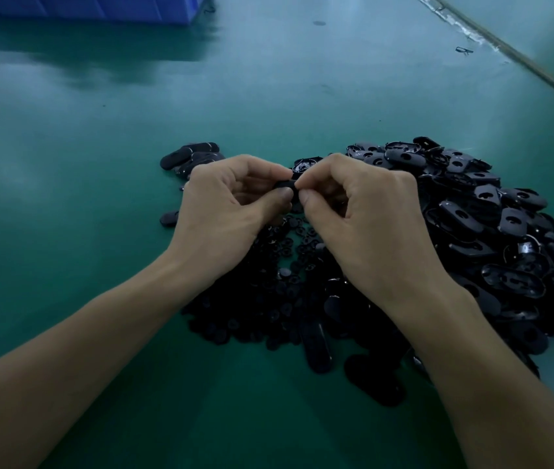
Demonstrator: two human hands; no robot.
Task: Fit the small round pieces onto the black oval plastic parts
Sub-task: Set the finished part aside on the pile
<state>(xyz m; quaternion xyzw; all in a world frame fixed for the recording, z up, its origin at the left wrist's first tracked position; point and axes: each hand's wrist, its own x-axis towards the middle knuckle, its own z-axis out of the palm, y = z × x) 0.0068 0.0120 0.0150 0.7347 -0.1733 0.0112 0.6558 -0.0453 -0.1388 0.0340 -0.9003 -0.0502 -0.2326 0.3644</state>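
Above the small round pieces [282,265], black oval part [285,187] pinched between left hand [225,204] and right hand [363,211] fingertips.

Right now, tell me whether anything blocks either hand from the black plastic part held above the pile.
Nothing visible does. The left hand and right hand both pinch the black plastic part at their fingertips. The small round black pieces lie beneath them; the heap of black oval plastic parts sits to the right.
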